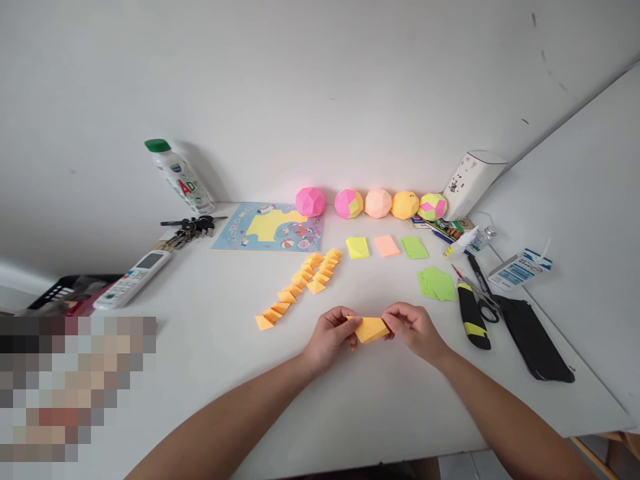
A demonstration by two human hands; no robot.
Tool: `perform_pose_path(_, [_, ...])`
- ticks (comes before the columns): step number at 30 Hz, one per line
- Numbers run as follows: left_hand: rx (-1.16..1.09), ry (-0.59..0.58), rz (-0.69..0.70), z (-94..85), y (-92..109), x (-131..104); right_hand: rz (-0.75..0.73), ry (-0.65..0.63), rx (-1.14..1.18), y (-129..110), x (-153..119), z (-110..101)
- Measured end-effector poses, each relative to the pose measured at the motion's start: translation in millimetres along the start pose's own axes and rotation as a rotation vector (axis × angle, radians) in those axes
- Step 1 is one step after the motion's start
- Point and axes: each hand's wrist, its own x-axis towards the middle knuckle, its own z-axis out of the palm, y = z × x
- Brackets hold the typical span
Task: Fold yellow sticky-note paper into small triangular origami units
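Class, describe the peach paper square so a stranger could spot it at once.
On the white table, find the row of faceted balls. In front lie a yellow square, the peach square and a green square. Only the middle one is peach.

I have a single view here, the head camera, so no part of the scene is shared with another. It looks from the wearer's head, forward and down over the worktop (215,360), with both forearms entering from the bottom edge. The hands sit fairly near, below centre; the wall (310,87) behind fills the top, farther off.
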Motion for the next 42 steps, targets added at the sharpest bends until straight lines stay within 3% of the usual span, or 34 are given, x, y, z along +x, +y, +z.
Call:
perform_pose_path(3, [0.029,0.001,0.003,-0.2,-1,0,-0.044,0.02,-0.061,5,0,3])
perform_pose_path(15, [0.288,-0.122,0.046,3.0,-1,-7,-0.053,-0.122,-0.092,11,-6,16])
perform_pose_path(25, [0.067,-0.087,0.094,-4.3,-5,-3,-0.083,-0.053,-0.137,5,-6,11])
perform_pose_path(35, [0.327,-0.168,0.091,2.5,-3,-8,-0.131,-0.107,-0.157,13,-7,18])
perform_pose_path(42, [0.29,-0.158,0.118,1.7,-4,-8,-0.152,-0.055,-0.214,9,-6,14])
